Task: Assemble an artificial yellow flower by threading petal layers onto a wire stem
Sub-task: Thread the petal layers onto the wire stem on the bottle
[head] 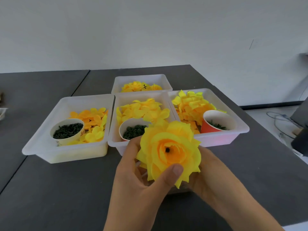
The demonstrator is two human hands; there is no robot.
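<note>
I hold the flower (170, 152) in front of the middle tray (115, 144), face up toward me. My left hand (140, 179) pinches its petals; right hand (210, 170) cups beneath, stem hidden.

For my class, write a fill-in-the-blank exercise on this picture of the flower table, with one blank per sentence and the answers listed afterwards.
1. Both hands, the left hand and the right hand, hold a yellow ____.
2. On the table stand ____ white trays of petals.
3. The cup in the right tray is ____ on the outside.
4. The left thumb presses on the flower's ____ edge, the one closest to the camera.

Answers: flower; four; red; near
</note>
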